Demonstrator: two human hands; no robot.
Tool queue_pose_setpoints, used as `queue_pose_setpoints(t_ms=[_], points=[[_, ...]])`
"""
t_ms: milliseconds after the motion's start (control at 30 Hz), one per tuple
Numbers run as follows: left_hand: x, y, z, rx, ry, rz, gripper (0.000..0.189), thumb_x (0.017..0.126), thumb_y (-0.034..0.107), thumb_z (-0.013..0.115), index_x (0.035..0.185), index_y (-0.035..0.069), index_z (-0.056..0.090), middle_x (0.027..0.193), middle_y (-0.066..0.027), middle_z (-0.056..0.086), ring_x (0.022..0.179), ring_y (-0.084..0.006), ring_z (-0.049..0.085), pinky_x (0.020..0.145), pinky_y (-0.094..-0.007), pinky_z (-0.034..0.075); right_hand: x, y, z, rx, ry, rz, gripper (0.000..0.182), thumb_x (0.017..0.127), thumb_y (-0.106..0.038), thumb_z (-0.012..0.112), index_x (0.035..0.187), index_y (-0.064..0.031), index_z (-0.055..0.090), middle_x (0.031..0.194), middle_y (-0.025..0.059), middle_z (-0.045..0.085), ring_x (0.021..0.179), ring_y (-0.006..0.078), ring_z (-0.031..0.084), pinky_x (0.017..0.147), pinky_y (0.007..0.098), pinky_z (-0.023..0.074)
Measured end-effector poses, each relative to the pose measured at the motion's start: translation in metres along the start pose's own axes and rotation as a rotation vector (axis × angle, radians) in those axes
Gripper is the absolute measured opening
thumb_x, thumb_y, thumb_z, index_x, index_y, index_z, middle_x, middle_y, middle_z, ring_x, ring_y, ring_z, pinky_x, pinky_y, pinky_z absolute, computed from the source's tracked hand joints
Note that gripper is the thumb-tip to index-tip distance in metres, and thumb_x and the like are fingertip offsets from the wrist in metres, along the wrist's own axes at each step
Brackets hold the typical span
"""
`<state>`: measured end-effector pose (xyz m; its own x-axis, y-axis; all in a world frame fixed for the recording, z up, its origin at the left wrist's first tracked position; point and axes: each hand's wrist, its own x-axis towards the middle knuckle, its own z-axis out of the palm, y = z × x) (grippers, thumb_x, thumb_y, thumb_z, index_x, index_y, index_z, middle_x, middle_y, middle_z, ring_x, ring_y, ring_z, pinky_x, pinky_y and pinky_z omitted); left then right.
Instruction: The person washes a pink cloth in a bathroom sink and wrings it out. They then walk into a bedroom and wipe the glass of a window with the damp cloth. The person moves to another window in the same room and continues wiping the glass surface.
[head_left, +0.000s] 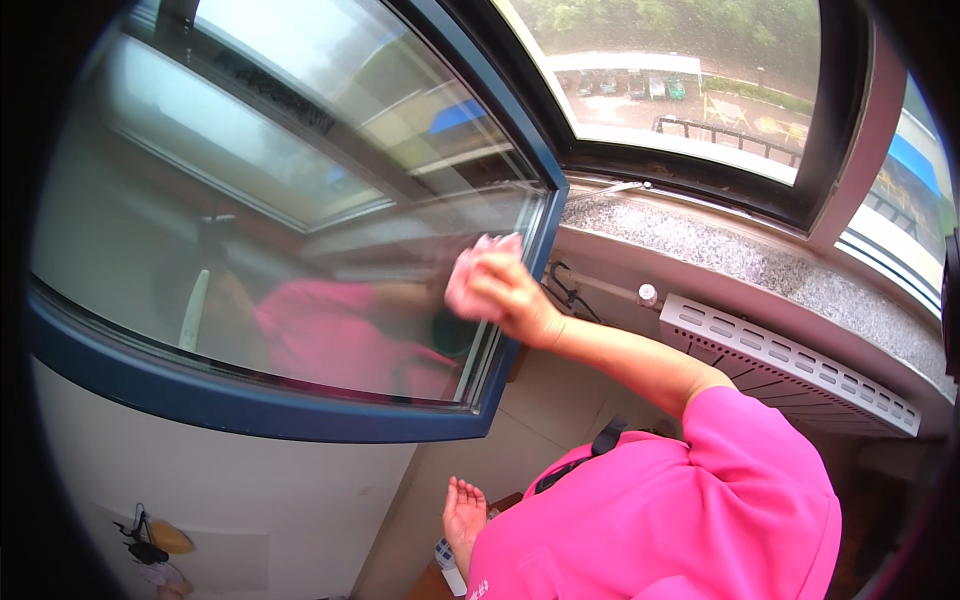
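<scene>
My right hand (514, 300) grips a crumpled pink cloth (480, 277), blurred, against the glass pane (300, 225) of an opened window sash with a blue frame (247, 420). The cloth is near the pane's edge, beside the sash's upright side. Part of the cloth is hidden by my fingers. My left hand (465, 514) is low, beside my pink shirt, palm up with nothing in it and fingers a little apart. The glass reflects my pink shirt and arm.
A speckled stone sill (675, 232) runs below the dark-framed window (836, 150). A metal stay (607, 190) lies by the sash corner. Under the sill are a white radiator (787, 360), its valve (647, 295) and black cords (570, 289). Items hang on the white wall (300, 487).
</scene>
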<state>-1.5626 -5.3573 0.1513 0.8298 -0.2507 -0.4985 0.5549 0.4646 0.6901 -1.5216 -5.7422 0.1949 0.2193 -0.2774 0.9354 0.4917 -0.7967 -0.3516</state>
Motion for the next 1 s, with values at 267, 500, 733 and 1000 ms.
queue_pose_setpoints(t_ms=[267, 500, 733, 1000], points=[[0.005, 0.003, 0.014, -0.021, -0.073, 0.0, 0.018, 0.093, 0.018, 0.056, 0.107, 0.008, 0.06, 0.092, -0.0024, 0.061, 0.085, -0.0131, 0.056, 0.083, -0.0295, 0.047, 0.13, 0.057, -0.028, -0.129, 0.33, -0.103, 0.027, 0.063, 0.004, 0.062, 0.088, -0.0045, 0.055, 0.092, 0.0129, 0.056, 0.088, 0.0333, 0.056, 0.078, 0.0406, 0.0468], [-0.004, -0.004, -0.016, -0.039, 0.052, -0.022, 0.013, 0.092, 0.018, 0.057, 0.101, 0.009, 0.061, 0.091, 0.0, 0.062, 0.084, -0.0109, 0.056, 0.081, -0.0273, 0.047, 0.093, -0.042, 0.001, -0.021, -0.123, -0.207, 0.029, 0.073, -0.001, 0.06, 0.101, -0.0035, 0.056, 0.091, 0.0103, 0.056, 0.081, 0.0244, 0.054, 0.072, 0.0345, 0.0476], [-0.004, 0.01, -0.011, -0.081, -0.019, 0.014, 0.017, 0.092, 0.018, 0.057, 0.106, 0.008, 0.061, 0.091, -0.0021, 0.061, 0.084, -0.0132, 0.056, 0.082, -0.0304, 0.047, 0.06, 0.009, -0.004, -0.088, 0.094, -0.267, 0.03, 0.068, 0.0, 0.064, 0.097, -0.0056, 0.058, 0.098, 0.0126, 0.058, 0.08, 0.0285, 0.06, 0.074, 0.0356, 0.0511], [-0.008, -0.001, -0.014, -0.013, 0.036, -0.052, 0.014, 0.092, 0.017, 0.057, 0.102, 0.008, 0.061, 0.09, -0.0012, 0.061, 0.084, -0.0117, 0.056, 0.081, -0.0275, 0.046, 0.048, 0.024, 0.005, 0.37, 0.216, 0.666, 0.019, 0.069, -0.004, 0.067, 0.088, -0.0065, 0.062, 0.09, 0.0151, 0.059, 0.091, 0.0326, 0.056, 0.077, 0.0407, 0.0464]])
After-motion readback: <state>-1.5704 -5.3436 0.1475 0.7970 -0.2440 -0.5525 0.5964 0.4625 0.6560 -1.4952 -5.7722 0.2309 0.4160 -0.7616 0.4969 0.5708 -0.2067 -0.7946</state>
